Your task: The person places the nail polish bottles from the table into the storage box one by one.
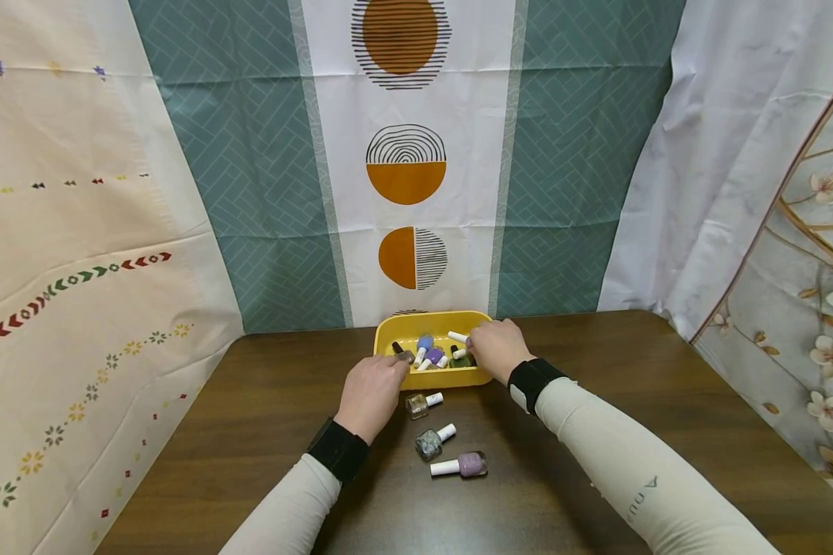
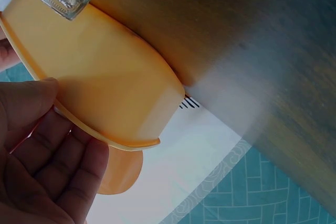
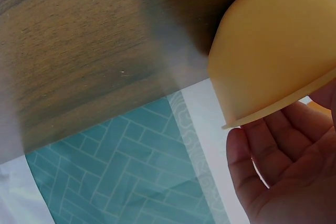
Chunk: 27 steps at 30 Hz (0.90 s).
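A yellow bin (image 1: pixel 433 379) holds several nail polish bottles with white or dark caps. At its left front corner my left hand (image 1: pixel 375 385) pinches a dark-capped nail polish bottle (image 1: pixel 404 355), its body partly hidden by the fingertips. In the left wrist view the thumb (image 2: pixel 31 100) overlaps the bin's rim and the fingers curl beside it. Over the right side of the bin, my right hand (image 1: pixel 501 348) grips a white-capped nail polish bottle (image 1: pixel 458 337) by its body. The right wrist view shows curled fingers (image 3: pixel 278 140) past the rim; that bottle is hidden there.
On the brown table (image 1: pixel 264 432), in front of the bin, lie a gold glitter bottle (image 1: pixel 416 406), a silver glitter bottle (image 1: pixel 429 445) and a light purple bottle (image 1: pixel 472 464). A patterned curtain (image 1: pixel 416 100) hangs behind the table.
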Motion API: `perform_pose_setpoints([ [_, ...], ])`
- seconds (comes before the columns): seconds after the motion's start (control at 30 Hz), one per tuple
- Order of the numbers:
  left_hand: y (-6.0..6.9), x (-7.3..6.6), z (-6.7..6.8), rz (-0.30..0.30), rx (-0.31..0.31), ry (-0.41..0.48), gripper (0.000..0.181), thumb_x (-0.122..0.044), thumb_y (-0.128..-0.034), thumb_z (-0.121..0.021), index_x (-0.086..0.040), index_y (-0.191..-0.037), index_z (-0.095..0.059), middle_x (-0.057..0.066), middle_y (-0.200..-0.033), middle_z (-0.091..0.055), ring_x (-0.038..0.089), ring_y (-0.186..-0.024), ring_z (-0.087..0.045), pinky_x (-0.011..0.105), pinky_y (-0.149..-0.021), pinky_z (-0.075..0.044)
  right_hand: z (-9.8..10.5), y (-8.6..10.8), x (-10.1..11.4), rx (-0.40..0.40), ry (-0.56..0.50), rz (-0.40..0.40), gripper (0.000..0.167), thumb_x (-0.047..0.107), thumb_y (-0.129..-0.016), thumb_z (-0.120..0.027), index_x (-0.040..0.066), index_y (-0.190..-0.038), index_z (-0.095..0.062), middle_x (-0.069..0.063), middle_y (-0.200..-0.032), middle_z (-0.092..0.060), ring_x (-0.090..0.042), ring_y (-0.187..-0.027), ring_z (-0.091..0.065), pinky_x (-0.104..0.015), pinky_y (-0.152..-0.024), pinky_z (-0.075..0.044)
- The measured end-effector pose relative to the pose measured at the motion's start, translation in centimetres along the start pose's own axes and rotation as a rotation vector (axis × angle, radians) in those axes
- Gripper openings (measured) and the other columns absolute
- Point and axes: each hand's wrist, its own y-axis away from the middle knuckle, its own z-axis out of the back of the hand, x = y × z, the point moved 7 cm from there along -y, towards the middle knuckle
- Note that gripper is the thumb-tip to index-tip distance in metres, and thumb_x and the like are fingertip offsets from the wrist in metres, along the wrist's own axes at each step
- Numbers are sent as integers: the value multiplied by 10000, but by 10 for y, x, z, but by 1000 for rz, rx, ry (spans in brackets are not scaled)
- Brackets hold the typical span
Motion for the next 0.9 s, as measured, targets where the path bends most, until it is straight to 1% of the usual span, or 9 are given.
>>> perform_pose_setpoints([
  [0.2,0,0,-1,-4,-6,-5,231,-82,-905,-927,-112,-1121,-851,33,-1034,-824,217,-894,-744,362,-884,-631,-1,-1,0,1,6,4,164,222,-1032,-812,97,-1132,-848,-54,-959,-781,-245,-814,-652,-428,-838,-561],
  [0.33,0,0,-1,-7,-8,-2,231,-79,-904,-928,-111,-1120,-852,34,-1035,-825,217,-899,-748,368,-896,-632,-1,-1,-1,-9,-7,4,162,234,-1041,-801,76,-1055,-833,-49,-890,-754,-244,-796,-645,-431,-819,-550],
  [0.4,0,0,0,-9,-9,-1,239,-81,-900,-931,-110,-1124,-852,36,-1038,-826,220,-904,-751,370,-903,-632,-1,-1,-2,-17,-11,0,190,251,-1042,-802,61,-1029,-808,-56,-872,-735,-254,-814,-661,-441,-828,-556],
  [0.5,0,0,0,-13,-15,-1,247,-82,-897,-934,-110,-1129,-853,38,-1042,-827,222,-908,-753,371,-903,-632,-1,0,-4,-33,-16,-3,236,282,-1041,-804,48,-1060,-778,-74,-911,-738,-282,-885,-698,-466,-886,-575],
  [0.6,0,0,0,-15,-16,0,237,-73,-904,-927,-107,-1126,-852,39,-1044,-827,222,-910,-752,370,-893,-631,-2,2,-5,-50,-25,5,309,317,-1050,-791,33,-1170,-759,-105,-1037,-772,-315,-1006,-726,-502,-1001,-573],
  [0.7,0,0,0,-14,-12,0,240,-71,-905,-925,-106,-1130,-852,39,-1048,-826,223,-915,-752,372,-896,-632,-3,5,-7,-68,-47,19,434,351,-1070,-761,6,-1328,-721,-148,-1232,-775,-350,-1169,-718,-541,-1128,-515],
  [0.8,0,0,-1,-10,-6,1,258,-80,-898,-932,-106,-1142,-852,41,-1058,-828,225,-925,-756,377,-913,-633,-2,9,-7,-86,-73,34,570,395,-1079,-737,-14,-1467,-649,-187,-1422,-711,-377,-1339,-654,-572,-1217,-432],
  [0.9,-1,1,-1,-8,0,-1,264,-87,-897,-933,-107,-1148,-853,41,-1064,-829,225,-931,-758,378,-925,-632,1,14,-8,-89,-89,44,670,448,-1089,-703,-11,-1560,-576,-198,-1554,-622,-387,-1461,-562,-593,-1274,-346],
])
